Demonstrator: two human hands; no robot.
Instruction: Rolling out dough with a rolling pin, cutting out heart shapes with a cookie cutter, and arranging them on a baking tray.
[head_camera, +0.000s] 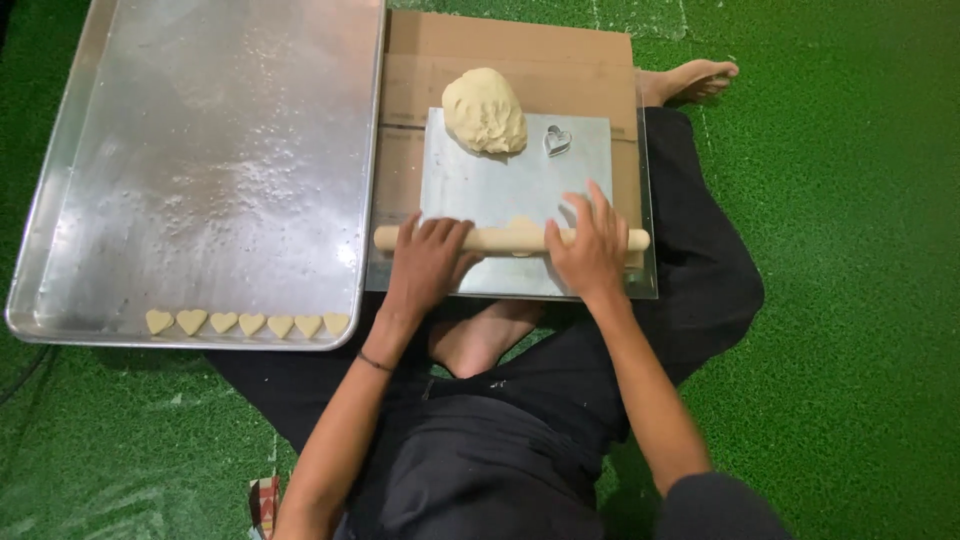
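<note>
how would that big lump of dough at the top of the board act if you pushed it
The dough lump looks soft and rounded, so it would probably dent rather than roll. It likely feels heavy for its size. On the smooth metal board it might stick or drag rather than slide.

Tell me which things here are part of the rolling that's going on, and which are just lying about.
In use:
- left hand and right hand, both pressed on the rolling pin
- small dough piece under the pin
- metal board

Lying about:
- dough lump
- heart cutter
- baking tray with a row of heart-shaped cookies
- cardboard
</note>
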